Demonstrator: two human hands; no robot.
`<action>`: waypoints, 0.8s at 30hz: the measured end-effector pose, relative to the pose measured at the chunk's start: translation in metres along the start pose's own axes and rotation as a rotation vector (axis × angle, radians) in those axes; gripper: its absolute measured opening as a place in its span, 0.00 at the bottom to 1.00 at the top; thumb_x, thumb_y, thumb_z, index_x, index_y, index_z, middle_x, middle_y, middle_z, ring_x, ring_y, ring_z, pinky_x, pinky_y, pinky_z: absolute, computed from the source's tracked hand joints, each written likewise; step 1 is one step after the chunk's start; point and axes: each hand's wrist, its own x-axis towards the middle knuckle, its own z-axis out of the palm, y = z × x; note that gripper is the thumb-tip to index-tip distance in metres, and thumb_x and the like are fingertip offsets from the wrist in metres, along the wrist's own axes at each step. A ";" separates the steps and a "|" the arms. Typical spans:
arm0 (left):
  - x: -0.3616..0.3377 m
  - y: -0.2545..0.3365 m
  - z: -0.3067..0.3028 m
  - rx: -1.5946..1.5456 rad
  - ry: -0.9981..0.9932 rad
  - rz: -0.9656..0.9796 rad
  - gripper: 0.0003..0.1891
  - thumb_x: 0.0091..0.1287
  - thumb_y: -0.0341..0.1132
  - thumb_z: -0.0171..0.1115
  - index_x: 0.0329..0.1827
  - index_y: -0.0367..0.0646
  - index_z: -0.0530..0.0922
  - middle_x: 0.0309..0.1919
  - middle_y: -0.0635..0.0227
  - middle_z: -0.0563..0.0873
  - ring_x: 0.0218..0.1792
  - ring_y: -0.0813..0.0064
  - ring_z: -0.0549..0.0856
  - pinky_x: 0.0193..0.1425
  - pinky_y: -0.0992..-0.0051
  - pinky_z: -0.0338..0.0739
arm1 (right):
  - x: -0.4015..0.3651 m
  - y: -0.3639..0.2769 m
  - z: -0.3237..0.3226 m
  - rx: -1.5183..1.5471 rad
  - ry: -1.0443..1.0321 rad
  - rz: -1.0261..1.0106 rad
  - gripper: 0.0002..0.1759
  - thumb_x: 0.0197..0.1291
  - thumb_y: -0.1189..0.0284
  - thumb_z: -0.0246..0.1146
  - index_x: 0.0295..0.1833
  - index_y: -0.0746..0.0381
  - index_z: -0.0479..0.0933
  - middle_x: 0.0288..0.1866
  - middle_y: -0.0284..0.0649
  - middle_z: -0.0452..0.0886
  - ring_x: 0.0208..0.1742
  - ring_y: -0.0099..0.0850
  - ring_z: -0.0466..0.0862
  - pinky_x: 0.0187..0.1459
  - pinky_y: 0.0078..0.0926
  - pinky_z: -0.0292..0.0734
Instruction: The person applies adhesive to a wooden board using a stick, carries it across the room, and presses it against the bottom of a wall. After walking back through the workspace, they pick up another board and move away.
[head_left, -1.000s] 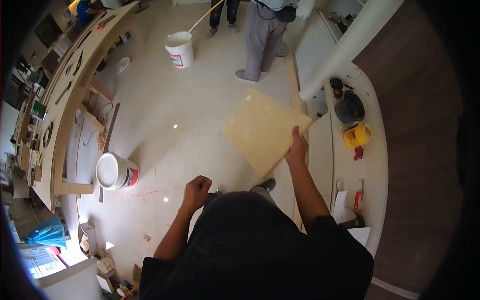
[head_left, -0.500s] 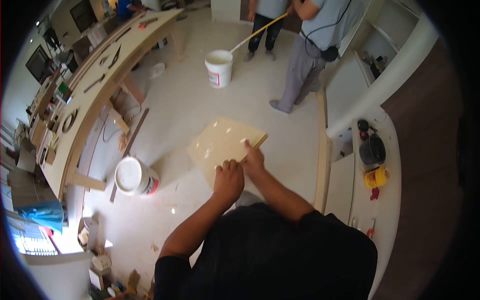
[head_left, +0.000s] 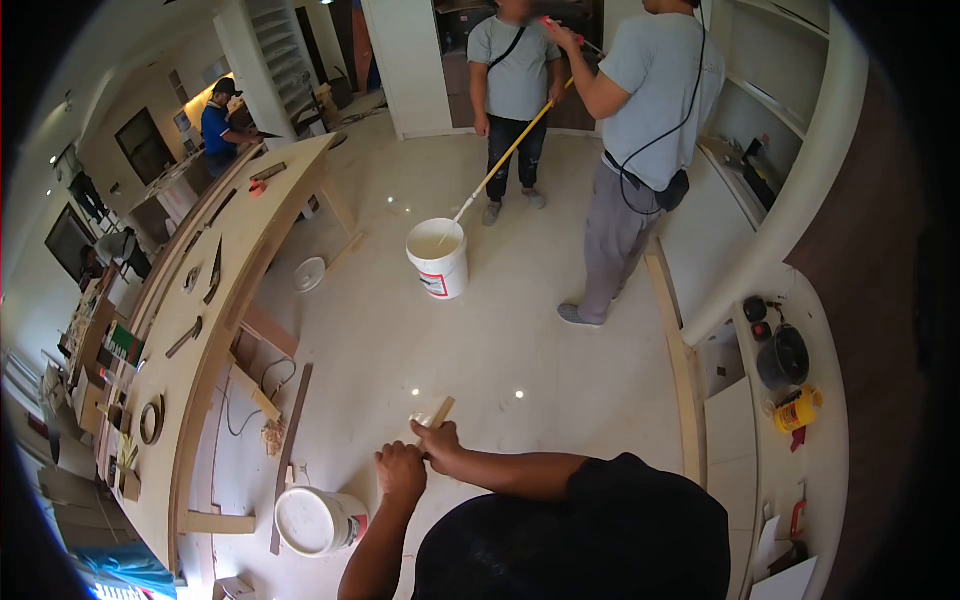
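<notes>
Low in the head view, a thin light-wood board (head_left: 442, 411) shows mostly as a narrow edge, much of it hidden by the hands. My right hand (head_left: 438, 444) is closed around that edge, its thumb on the upper side. Right beside it, my left hand (head_left: 401, 470) has its fingers curled at the same board. Whitish spots show on the small part of the face by my right thumb. A lidded white bucket (head_left: 308, 522) stands on the floor to the left, below my left hand.
Ahead, an open white bucket (head_left: 438, 268) holds a yellow pole (head_left: 515, 143) gripped by a person (head_left: 640, 150); another person (head_left: 515, 75) stands beside. A long workbench (head_left: 225, 290) with tools runs along the left. Dark pots (head_left: 783, 357) and a yellow container (head_left: 797, 408) sit on a right-hand ledge.
My view has tilted up, so the people and buckets sit lower in it. The board, earlier showing its broad face with white dabs, now appears nearly edge-on, still in both hands.
</notes>
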 end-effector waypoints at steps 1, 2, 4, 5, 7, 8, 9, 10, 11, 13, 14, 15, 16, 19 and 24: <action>0.013 -0.015 0.001 -0.036 0.039 -0.026 0.05 0.55 0.32 0.57 0.25 0.43 0.79 0.29 0.62 0.81 0.37 0.60 0.80 0.42 0.59 0.70 | 0.003 -0.012 0.019 -0.021 -0.021 0.022 0.24 0.55 0.68 0.70 0.49 0.68 0.66 0.44 0.45 0.73 0.41 0.38 0.78 0.34 0.41 0.79; 0.026 -0.030 -0.001 -0.039 0.058 -0.051 0.05 0.54 0.32 0.57 0.24 0.42 0.79 0.29 0.62 0.81 0.37 0.60 0.80 0.42 0.59 0.70 | 0.011 -0.020 0.034 -0.047 -0.119 0.046 0.24 0.55 0.67 0.70 0.48 0.67 0.66 0.43 0.44 0.73 0.41 0.36 0.78 0.35 0.40 0.79; 0.053 -0.065 0.000 -0.034 0.099 -0.095 0.04 0.53 0.31 0.58 0.23 0.42 0.78 0.28 0.61 0.80 0.36 0.58 0.79 0.41 0.59 0.69 | 0.036 -0.030 0.067 -0.113 -0.285 0.096 0.23 0.56 0.64 0.70 0.47 0.65 0.67 0.40 0.40 0.74 0.41 0.31 0.78 0.38 0.36 0.79; 0.065 -0.086 0.005 -0.033 0.134 -0.110 0.04 0.52 0.31 0.59 0.23 0.42 0.78 0.29 0.61 0.80 0.36 0.58 0.79 0.41 0.59 0.70 | 0.051 -0.035 0.080 -0.141 -0.484 0.142 0.20 0.58 0.62 0.68 0.46 0.62 0.70 0.39 0.37 0.74 0.41 0.28 0.78 0.40 0.34 0.78; 0.091 -0.130 0.011 -0.033 0.223 -0.169 0.05 0.51 0.33 0.61 0.23 0.42 0.78 0.29 0.61 0.80 0.36 0.58 0.79 0.41 0.59 0.70 | 0.082 -0.039 0.113 -0.173 -0.615 0.197 0.18 0.58 0.61 0.68 0.47 0.59 0.73 0.40 0.35 0.75 0.41 0.27 0.79 0.43 0.32 0.78; 0.105 -0.152 0.015 -0.033 0.223 -0.203 0.05 0.51 0.33 0.62 0.23 0.42 0.78 0.28 0.61 0.80 0.36 0.58 0.79 0.42 0.59 0.70 | 0.102 -0.046 0.127 -0.321 -0.621 0.102 0.17 0.57 0.63 0.68 0.46 0.60 0.74 0.41 0.36 0.76 0.41 0.27 0.79 0.43 0.31 0.78; 0.117 -0.175 0.020 -0.032 0.215 -0.235 0.05 0.50 0.34 0.63 0.23 0.43 0.78 0.28 0.60 0.80 0.36 0.57 0.79 0.42 0.58 0.71 | 0.121 -0.052 0.136 -0.466 -0.618 0.012 0.16 0.56 0.65 0.68 0.45 0.61 0.75 0.42 0.37 0.77 0.41 0.28 0.80 0.43 0.31 0.78; 0.130 -0.199 0.030 -0.044 0.162 -0.265 0.06 0.49 0.35 0.64 0.23 0.42 0.78 0.28 0.60 0.80 0.37 0.57 0.80 0.43 0.57 0.71 | 0.140 -0.053 0.140 -0.609 -0.607 -0.069 0.14 0.55 0.66 0.68 0.43 0.62 0.76 0.43 0.37 0.78 0.40 0.28 0.80 0.44 0.30 0.78; 0.140 -0.219 0.044 -0.043 0.134 -0.280 0.07 0.49 0.35 0.64 0.22 0.42 0.78 0.28 0.59 0.80 0.38 0.56 0.80 0.43 0.57 0.71 | 0.157 -0.055 0.144 -0.751 -0.594 -0.155 0.13 0.54 0.68 0.68 0.42 0.63 0.77 0.44 0.38 0.78 0.40 0.29 0.81 0.44 0.29 0.78; 0.166 -0.263 0.066 -0.034 0.098 -0.300 0.07 0.49 0.35 0.63 0.22 0.41 0.77 0.28 0.59 0.81 0.38 0.56 0.80 0.43 0.57 0.71 | 0.275 -0.030 0.108 -1.008 -0.594 -0.660 0.11 0.49 0.71 0.69 0.36 0.65 0.78 0.39 0.41 0.80 0.37 0.30 0.82 0.41 0.30 0.78; 0.178 -0.281 0.072 -0.040 0.014 -0.333 0.08 0.51 0.36 0.61 0.23 0.40 0.79 0.31 0.58 0.82 0.40 0.57 0.81 0.46 0.57 0.73 | 0.298 -0.046 0.083 -0.915 -0.551 -0.537 0.09 0.45 0.71 0.69 0.30 0.63 0.79 0.32 0.44 0.81 0.32 0.35 0.82 0.38 0.34 0.77; 0.186 -0.298 0.080 -0.006 -0.035 -0.353 0.08 0.51 0.37 0.60 0.25 0.40 0.80 0.32 0.58 0.83 0.40 0.57 0.82 0.47 0.58 0.73 | 0.342 -0.055 0.048 -1.325 -0.383 -0.728 0.08 0.43 0.70 0.68 0.26 0.62 0.78 0.29 0.46 0.80 0.30 0.41 0.80 0.35 0.39 0.76; 0.198 -0.316 0.089 0.033 -0.080 -0.365 0.09 0.52 0.37 0.60 0.26 0.40 0.81 0.33 0.58 0.83 0.41 0.57 0.82 0.48 0.58 0.73 | 0.359 -0.074 0.016 -1.649 -0.266 -0.888 0.07 0.43 0.68 0.65 0.23 0.60 0.78 0.28 0.48 0.80 0.30 0.45 0.78 0.35 0.42 0.74; 0.242 -0.362 0.111 0.038 -0.257 -0.398 0.11 0.52 0.38 0.58 0.30 0.40 0.84 0.36 0.58 0.85 0.44 0.59 0.82 0.51 0.60 0.74 | 0.406 -0.103 -0.106 -1.839 0.298 -0.795 0.16 0.47 0.58 0.64 0.27 0.62 0.81 0.35 0.47 0.81 0.43 0.45 0.78 0.45 0.45 0.73; 0.301 -0.444 0.171 0.112 -0.490 -0.408 0.14 0.54 0.42 0.59 0.33 0.42 0.85 0.37 0.56 0.86 0.45 0.59 0.85 0.51 0.62 0.77 | 0.314 -0.184 -0.093 -1.601 0.726 -0.039 0.22 0.51 0.57 0.66 0.43 0.65 0.81 0.47 0.51 0.82 0.52 0.45 0.81 0.52 0.41 0.78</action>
